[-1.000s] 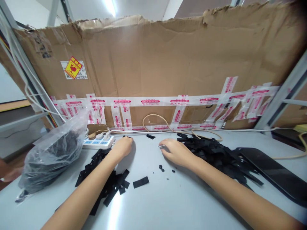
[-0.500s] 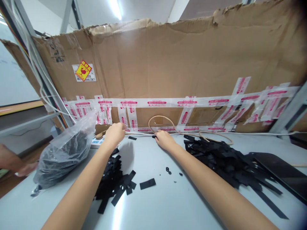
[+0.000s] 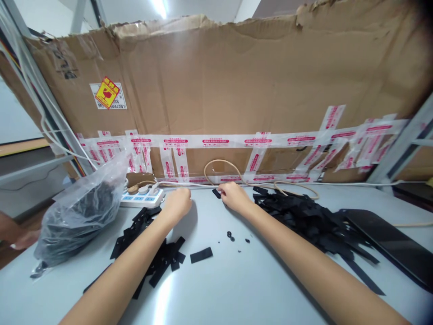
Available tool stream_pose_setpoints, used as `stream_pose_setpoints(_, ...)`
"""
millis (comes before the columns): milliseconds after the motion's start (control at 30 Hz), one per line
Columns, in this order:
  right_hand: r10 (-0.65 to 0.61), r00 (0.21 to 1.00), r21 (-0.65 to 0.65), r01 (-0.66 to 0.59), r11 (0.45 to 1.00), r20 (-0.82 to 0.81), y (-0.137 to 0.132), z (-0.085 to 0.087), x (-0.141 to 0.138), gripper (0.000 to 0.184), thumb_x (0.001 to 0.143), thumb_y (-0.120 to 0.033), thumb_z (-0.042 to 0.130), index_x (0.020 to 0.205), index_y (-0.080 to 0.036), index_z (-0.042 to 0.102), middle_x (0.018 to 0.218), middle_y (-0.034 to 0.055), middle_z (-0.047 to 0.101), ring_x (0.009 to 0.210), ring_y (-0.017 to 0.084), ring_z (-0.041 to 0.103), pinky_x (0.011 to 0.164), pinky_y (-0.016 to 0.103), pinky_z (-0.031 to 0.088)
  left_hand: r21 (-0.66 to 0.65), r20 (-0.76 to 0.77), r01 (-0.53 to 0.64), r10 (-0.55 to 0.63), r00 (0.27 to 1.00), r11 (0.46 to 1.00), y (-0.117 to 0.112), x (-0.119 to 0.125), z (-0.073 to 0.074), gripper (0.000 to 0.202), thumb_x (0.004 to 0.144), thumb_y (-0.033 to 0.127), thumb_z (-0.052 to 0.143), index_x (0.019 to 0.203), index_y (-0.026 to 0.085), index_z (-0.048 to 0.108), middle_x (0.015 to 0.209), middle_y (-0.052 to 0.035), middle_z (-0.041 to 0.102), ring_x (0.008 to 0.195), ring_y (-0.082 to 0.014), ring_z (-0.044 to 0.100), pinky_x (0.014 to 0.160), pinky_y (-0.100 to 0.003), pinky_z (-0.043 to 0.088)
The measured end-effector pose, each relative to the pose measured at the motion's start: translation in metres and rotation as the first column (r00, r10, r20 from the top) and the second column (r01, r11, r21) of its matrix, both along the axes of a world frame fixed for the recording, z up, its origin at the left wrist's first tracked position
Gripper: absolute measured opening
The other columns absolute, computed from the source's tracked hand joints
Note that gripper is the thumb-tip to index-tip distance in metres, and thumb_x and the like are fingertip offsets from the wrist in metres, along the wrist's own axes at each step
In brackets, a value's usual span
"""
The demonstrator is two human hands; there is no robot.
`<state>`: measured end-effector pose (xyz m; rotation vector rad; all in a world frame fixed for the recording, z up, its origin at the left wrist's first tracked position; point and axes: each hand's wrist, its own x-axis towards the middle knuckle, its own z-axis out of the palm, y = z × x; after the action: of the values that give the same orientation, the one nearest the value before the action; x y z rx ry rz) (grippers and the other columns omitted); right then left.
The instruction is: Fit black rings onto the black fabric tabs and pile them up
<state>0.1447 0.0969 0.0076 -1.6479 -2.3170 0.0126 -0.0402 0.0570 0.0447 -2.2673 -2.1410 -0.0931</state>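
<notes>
My right hand [image 3: 232, 195] is at the back of the table, its fingers closed on a small black strip [image 3: 216, 193] whose end sticks out to the left. My left hand [image 3: 179, 202] is curled shut just above the tabletop, left of the right hand. Whatever its fingers may hold is hidden. Under and beside my left forearm lies a pile of black strips [image 3: 165, 259], some with small shiny spots. A single strip [image 3: 201, 255] and several small round black pieces [image 3: 230, 236] lie between my arms.
A larger heap of black strips [image 3: 304, 221] and a flat black tray-like object [image 3: 389, 246] are at right. A clear bag of black pieces [image 3: 84, 216] and a power strip [image 3: 144, 198] are left. Cardboard [image 3: 216, 90] stands behind; another person's hand [image 3: 23, 237] shows far left.
My left hand has moved right and nearer, off the power strip's area, over where a loose black strip lay; that strip no longer shows. More of the strip in my right hand shows.
</notes>
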Motion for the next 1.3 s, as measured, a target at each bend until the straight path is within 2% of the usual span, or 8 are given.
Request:
stream_pose_setpoints(233, 0.016, 0.99, -0.037, -0.021, 0.999, -0.141, 0.0, -0.005, -0.003, 0.029, 0.08, -0.034, 0.052, 0.102, -0.018, 0.063, 0.097, 0.0083, 0.066, 0.09, 0.018, 0.06, 0.077, 0.024, 0.041, 0.021, -0.044, 0.077, -0.076, 0.996, 0.997, -0.003, 0.006, -0.01, 0.031, 0.073, 0.009, 0.038, 0.091, 0.012, 0.064, 0.097, -0.0181, 0.065, 0.094, -0.0285, 0.06, 0.075, -0.036, 0.046)
stream_pose_setpoints(433, -0.043, 0.983, -0.044, 0.036, 0.998, -0.18, 0.008, -0.003, -0.023, 0.025, 0.076, -0.009, 0.048, 0.093, -0.011, 0.066, 0.097, 0.0177, 0.066, 0.095, 0.025, 0.059, 0.081, 0.032, 0.041, 0.026, -0.037, 0.112, -0.111, 0.993, 0.993, -0.004, 0.006, -0.011, 0.031, 0.073, 0.007, 0.038, 0.089, 0.01, 0.064, 0.099, -0.0205, 0.063, 0.094, -0.0305, 0.06, 0.076, -0.037, 0.045)
stream_pose_setpoints(600, -0.072, 0.954, -0.082, 0.05, 0.995, -0.291, 0.011, -0.001, -0.012, 0.031, 0.071, -0.004, 0.049, 0.092, -0.015, 0.068, 0.09, 0.0095, 0.07, 0.088, 0.018, 0.063, 0.08, 0.025, 0.043, 0.018, 0.011, 0.098, -0.099, 0.995, 0.995, -0.004, 0.006, -0.011, 0.03, 0.074, 0.007, 0.038, 0.089, 0.009, 0.064, 0.099, -0.0215, 0.063, 0.095, -0.0312, 0.059, 0.077, -0.038, 0.044)
stream_pose_setpoints(700, -0.079, 0.927, -0.095, 0.048, 0.994, -0.366, 0.004, 0.004, -0.002, 0.028, 0.071, -0.006, 0.051, 0.093, -0.014, 0.068, 0.086, 0.0074, 0.071, 0.081, 0.015, 0.065, 0.074, 0.02, 0.046, 0.042, 0.187, 0.13, -0.136, 0.973, 0.991, -0.002, 0.01, -0.014, 0.03, 0.081, 0.017, 0.037, 0.098, 0.01, 0.062, 0.099, -0.0193, 0.064, 0.096, -0.0296, 0.059, 0.08, -0.038, 0.043)
stream_pose_setpoints(767, -0.062, 0.905, -0.087, 0.028, 0.996, -0.422, -0.006, 0.008, 0.001, 0.026, 0.071, -0.008, 0.053, 0.091, -0.013, 0.068, 0.084, 0.007, 0.071, 0.077, 0.014, 0.065, 0.07, 0.019, 0.047, 0.057, 0.401, 0.174, -0.182, 0.898, 0.983, -0.001, 0.016, -0.018, 0.035, 0.085, 0.029, 0.036, 0.108, 0.012, 0.058, 0.1, -0.0159, 0.065, 0.095, -0.0267, 0.059, 0.082, -0.037, 0.043)
stream_pose_setpoints(867, 0.067, 0.853, -0.016, -0.088, 0.996, -0.517, -0.025, 0.018, 0.004, 0.02, 0.068, -0.008, 0.056, 0.082, -0.012, 0.069, 0.076, 0.0069, 0.071, 0.07, 0.015, 0.064, 0.067, 0.022, 0.048, 0.077, 0.697, 0.235, -0.22, 0.682, 0.969, 0.0, 0.026, -0.023, 0.043, 0.084, 0.042, 0.041, 0.114, 0.015, 0.054, 0.103, -0.0122, 0.065, 0.09, -0.0222, 0.06, 0.08, -0.034, 0.045)
stream_pose_setpoints(1067, 0.237, 0.81, 0.025, -0.265, 0.964, -0.537, -0.051, 0.03, 0.008, 0.017, 0.068, -0.006, 0.054, 0.074, -0.014, 0.067, 0.066, 0.0032, 0.069, 0.061, 0.012, 0.061, 0.062, 0.022, 0.046, -0.015, 0.965, 0.392, -0.089, 0.247, 0.92, -0.001, 0.038, -0.029, 0.017, 0.074, 0.018, 0.053, 0.085, 0.011, 0.065, 0.077, -0.0062, 0.067, 0.069, -0.0141, 0.061, 0.069, -0.028, 0.048)
stream_pose_setpoints(1300, 0.167, 0.91, 0.079, -0.148, 0.986, -0.38, -0.067, 0.015, 0.028, 0.024, 0.074, -0.018, 0.054, 0.097, -0.016, 0.061, 0.097, 0.0083, 0.064, 0.088, 0.018, 0.056, 0.075, 0.029, 0.042, -0.157, 0.98, 0.313, 0.108, 0.166, 0.937, -0.001, 0.044, -0.039, 0.008, 0.073, 0.014, 0.057, 0.067, 0.011, 0.061, 0.061, -0.0035, 0.065, 0.056, -0.0103, 0.058, 0.062, -0.024, 0.046)
